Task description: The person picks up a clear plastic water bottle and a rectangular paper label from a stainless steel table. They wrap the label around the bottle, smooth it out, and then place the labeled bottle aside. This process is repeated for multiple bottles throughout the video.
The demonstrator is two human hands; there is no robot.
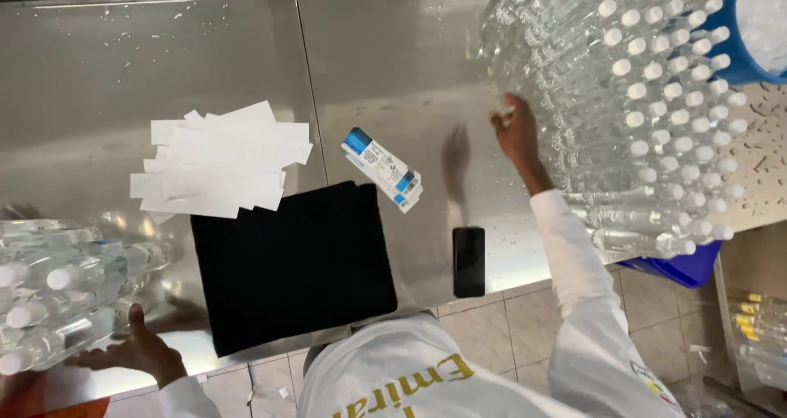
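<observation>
View from my head, looking down on a steel tabletop [385, 57]. My right hand [516, 131] reaches to the near edge of a large stack of clear plastic bottles [639, 115] lying on their sides, white caps toward me. Its fingers [502, 120] curl against the lowest bottles; motion blur hides whether they are clamped on one. The stack runs out of view at the top and right, partly covering a blue bin [742, 57]. My left hand [135, 348] lies flat on the tabletop, fingers apart, just beside a second bottle pile [57, 287] cut off at the left edge. Between the hands: a black cloth [291, 262], loose white label strips [221, 160], a small stack of blue-and-white printed labels [384, 168], and a dark phone [469, 261] near the tabletop's front edge.
</observation>
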